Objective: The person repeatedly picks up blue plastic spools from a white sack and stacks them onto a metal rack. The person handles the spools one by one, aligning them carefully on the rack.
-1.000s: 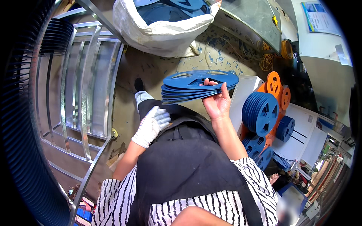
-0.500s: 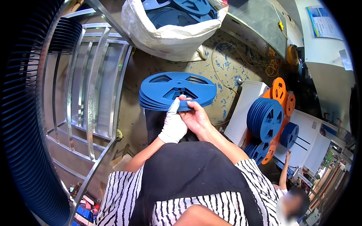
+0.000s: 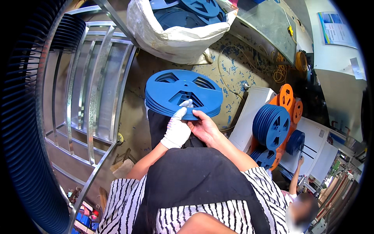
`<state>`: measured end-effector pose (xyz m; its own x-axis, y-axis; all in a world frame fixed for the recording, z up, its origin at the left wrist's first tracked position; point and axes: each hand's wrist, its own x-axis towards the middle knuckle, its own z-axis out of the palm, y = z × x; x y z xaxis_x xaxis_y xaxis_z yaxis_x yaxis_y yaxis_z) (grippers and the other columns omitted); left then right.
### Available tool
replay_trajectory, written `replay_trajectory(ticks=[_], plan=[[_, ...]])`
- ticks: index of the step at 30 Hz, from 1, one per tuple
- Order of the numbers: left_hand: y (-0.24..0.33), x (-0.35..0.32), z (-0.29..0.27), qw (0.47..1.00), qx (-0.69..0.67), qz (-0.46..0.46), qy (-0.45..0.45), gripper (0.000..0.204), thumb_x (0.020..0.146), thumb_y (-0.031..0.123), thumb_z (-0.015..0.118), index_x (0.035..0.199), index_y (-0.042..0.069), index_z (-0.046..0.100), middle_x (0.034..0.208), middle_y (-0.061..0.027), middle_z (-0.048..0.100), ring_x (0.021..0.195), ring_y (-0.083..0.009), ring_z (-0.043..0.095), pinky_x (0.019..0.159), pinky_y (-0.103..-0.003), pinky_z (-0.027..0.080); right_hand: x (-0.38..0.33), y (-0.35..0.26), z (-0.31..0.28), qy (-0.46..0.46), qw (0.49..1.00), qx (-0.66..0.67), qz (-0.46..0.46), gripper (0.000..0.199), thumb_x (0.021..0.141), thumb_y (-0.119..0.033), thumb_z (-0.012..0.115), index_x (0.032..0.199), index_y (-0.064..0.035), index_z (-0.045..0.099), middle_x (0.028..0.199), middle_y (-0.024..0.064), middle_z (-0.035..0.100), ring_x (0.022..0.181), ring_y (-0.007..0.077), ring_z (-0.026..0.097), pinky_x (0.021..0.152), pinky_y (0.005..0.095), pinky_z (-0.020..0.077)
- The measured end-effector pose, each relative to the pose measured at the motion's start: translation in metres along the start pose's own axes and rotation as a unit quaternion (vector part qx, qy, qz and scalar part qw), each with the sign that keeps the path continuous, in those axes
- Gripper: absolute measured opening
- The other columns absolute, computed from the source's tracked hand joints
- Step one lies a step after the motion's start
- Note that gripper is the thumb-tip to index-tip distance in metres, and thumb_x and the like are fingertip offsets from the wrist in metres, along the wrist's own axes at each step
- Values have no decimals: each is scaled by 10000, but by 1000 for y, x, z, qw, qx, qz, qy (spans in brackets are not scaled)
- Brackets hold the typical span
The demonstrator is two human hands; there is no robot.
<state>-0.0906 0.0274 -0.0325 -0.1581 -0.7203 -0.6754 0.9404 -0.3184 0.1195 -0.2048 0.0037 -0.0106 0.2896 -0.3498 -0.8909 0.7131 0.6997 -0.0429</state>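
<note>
Holding: stack of blue reels [image 3: 183, 93], flat, above the lap
Left hand [image 3: 177, 130]: white-gloved, fingers closed on the stack's near edge
Right hand [image 3: 204, 128]: bare, gripping the same edge

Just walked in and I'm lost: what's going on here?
A seated person holds a flat stack of blue reels over their lap with both hands: the gloved left hand and bare right hand grip its near edge. More blue reels fill a white sack ahead; others stand upright at right.
</note>
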Motion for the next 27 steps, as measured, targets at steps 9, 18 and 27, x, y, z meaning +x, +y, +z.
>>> replay_trajectory(ticks=[9,18,27], plan=[[10,1,-2,993,69,47,-84,278,897,11,541,1173,26,570,1246,-115,573,1182,-216,529,1016,-343,430,-24,-17,-24,-71,980,-147,115,264,940,-299,579,991,-40,590,865,63,640,731,138,594,623,271,494],[16,0,28,930,349,94,-62,370,864,198,690,1170,10,603,1026,-55,656,883,-157,617,806,-283,498,-11,-35,2,-128,657,-676,-310,542,736,-215,795,1158,-24,513,1138,105,521,1136,217,498,987,362,389],[28,22,53,721,678,49,-137,346,961,355,531,954,16,597,857,-123,604,799,-218,556,760,-331,450,-21,-33,14,-121,886,-402,-198,523,687,13,730,1133,-41,462,1085,37,539,1061,157,531,958,321,416]])
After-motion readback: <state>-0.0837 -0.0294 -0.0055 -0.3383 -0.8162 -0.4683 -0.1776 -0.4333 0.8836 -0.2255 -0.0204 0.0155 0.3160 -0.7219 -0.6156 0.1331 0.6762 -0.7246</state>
